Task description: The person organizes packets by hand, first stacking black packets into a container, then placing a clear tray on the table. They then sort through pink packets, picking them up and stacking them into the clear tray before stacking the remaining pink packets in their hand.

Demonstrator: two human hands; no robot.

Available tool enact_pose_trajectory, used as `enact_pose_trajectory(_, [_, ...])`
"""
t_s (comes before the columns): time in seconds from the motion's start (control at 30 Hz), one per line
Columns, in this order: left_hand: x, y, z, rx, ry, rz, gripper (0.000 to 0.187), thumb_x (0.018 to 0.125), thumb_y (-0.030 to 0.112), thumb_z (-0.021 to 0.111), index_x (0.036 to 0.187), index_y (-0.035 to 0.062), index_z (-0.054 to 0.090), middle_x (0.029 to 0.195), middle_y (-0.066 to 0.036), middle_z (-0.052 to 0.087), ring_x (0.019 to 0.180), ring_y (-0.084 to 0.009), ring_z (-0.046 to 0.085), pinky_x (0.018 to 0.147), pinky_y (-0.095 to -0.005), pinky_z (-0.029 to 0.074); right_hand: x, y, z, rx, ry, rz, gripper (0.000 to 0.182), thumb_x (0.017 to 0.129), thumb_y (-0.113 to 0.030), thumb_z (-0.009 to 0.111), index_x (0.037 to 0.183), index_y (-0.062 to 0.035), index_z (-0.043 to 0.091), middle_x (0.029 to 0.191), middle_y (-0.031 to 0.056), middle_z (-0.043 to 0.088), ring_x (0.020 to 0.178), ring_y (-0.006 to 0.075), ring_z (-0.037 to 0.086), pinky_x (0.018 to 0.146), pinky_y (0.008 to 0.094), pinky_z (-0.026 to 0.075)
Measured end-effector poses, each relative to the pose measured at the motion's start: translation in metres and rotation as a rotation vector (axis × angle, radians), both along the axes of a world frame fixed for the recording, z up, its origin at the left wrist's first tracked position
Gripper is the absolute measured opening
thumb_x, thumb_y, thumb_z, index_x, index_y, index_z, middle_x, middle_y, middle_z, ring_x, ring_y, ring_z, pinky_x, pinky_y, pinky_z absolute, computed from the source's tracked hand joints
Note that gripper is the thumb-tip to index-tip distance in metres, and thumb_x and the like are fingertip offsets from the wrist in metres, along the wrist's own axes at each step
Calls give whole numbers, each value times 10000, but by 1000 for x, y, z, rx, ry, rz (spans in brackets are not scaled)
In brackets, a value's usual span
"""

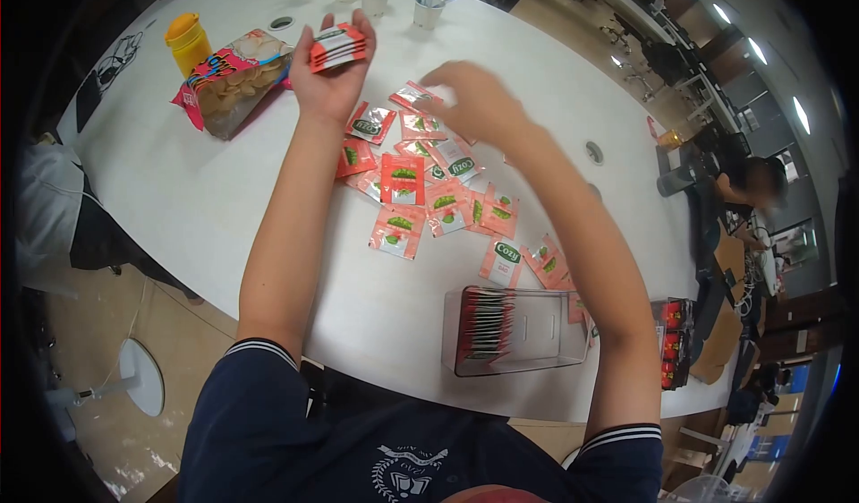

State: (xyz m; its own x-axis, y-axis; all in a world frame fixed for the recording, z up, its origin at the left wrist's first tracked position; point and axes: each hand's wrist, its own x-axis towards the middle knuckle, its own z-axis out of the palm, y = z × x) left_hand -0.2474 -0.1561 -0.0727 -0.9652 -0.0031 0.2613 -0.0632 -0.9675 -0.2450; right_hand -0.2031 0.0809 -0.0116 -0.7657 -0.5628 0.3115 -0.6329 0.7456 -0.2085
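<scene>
A small stack of red and white tea bag sachets (338, 46) rests in my left hand (331, 94), palm up with the fingers curled around its edges. My right hand (479, 100) is over the far side of a loose pile, its fingertips by a pink and white sachet (412, 95). Motion blurs those fingers, so whether they grip it cannot be made out. The pile of pink, red and white sachets (403, 179), some marked Cozy, lies scattered on the white table below both hands.
Near the table's front edge, a clear plastic box (537, 360) has a row of upright sachets (486, 324) at its left end. An open chip bag (234, 87) and yellow bottle (186, 45) stand left. Cups of pens (428, 12) are at the back; dark red packaging (671, 342) sits right.
</scene>
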Motion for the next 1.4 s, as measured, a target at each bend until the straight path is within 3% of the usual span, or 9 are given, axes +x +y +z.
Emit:
enact_pose_trajectory(0.27, [3, -9, -2, -48, -49, 26, 413, 1071, 232, 620, 1404, 27, 486, 1438, -298, 500, 1324, -441, 549, 1118, -606, 517, -34, -72, -74, 497, -28, 221, 280, 888, -242, 702, 1035, -14, 770, 956, 163, 765, 895, 372, 750, 796, 484, 606])
enact_pose_trajectory(0.4, [2, -6, 3, -195, -96, 125, 415, 1083, 248, 604, 1430, 53, 486, 1422, -274, 532, 1282, -416, 583, 1072, -568, 549, -31, -58, -81, 184, 70, 62, 279, 869, -264, 724, 828, 11, 753, 767, 175, 739, 722, 353, 746, 706, 466, 608])
enact_pose_trajectory(0.6, [7, 5, 17, -1154, 34, 541, 452, 1098, 295, 595, 1494, 106, 486, 1384, -159, 588, 1195, -261, 663, 967, -381, 547, -47, -18, 43, -379, -224, -248, 270, 887, -330, 754, 819, -74, 802, 691, 104, 761, 686, 235, 775, 690, 372, 606])
enact_pose_trajectory(0.73, [15, 30, 17, -1477, 272, 620, 467, 1106, 374, 611, 1500, 144, 508, 1298, -54, 618, 996, -106, 613, 836, -272, 503, -41, -49, 72, -108, -78, -271, 262, 913, -316, 730, 934, -70, 817, 787, 109, 787, 692, 235, 769, 710, 399, 617])
enact_pose_trajectory(0.87, [9, 31, 7, -1324, 202, 549, 589, 1053, 483, 688, 1498, 138, 517, 1200, -37, 621, 1007, -95, 588, 811, -280, 494, -63, -61, 63, -159, -311, -65, 431, 1041, -310, 577, 1182, 63, 740, 944, 210, 789, 854, 289, 768, 841, 386, 604])
enact_pose_trajectory(1.03, [-8, -22, 3, -1063, 190, 140, 571, 930, 74, 695, 1453, 97, 466, 1287, -164, 585, 1055, -261, 662, 846, -395, 568, -37, -64, 52, -714, -322, 9, 486, 1061, -286, 491, 1158, 134, 714, 917, 252, 788, 823, 279, 769, 829, 349, 606])
enact_pose_trajectory(1.13, [-6, -37, 4, -726, 20, 391, 446, 951, 72, 676, 1375, 66, 536, 1239, -206, 580, 1064, -334, 663, 863, -464, 587, -14, -72, 14, -462, -106, 46, 306, 916, -312, 727, 1062, -51, 793, 873, 119, 796, 738, 279, 766, 756, 438, 615])
enact_pose_trajectory(1.2, [-10, -51, -1, -592, -32, 378, 360, 980, 73, 646, 1327, 39, 553, 1228, -219, 577, 1123, -416, 651, 922, -514, 604, -22, -73, -52, -232, 309, 490, 379, 918, -300, 722, 1195, -45, 764, 895, 136, 791, 781, 302, 765, 774, 461, 609])
enact_pose_trajectory(1.4, [9, -47, 17, -552, -143, 349, 292, 1000, 49, 572, 1279, -38, 565, 1266, -213, 621, 1257, -399, 611, 1035, -503, 567, 2, -77, -51, 208, -220, 300, 413, 905, -211, 706, 1268, -19, 749, 922, 162, 776, 770, 288, 758, 724, 424, 620])
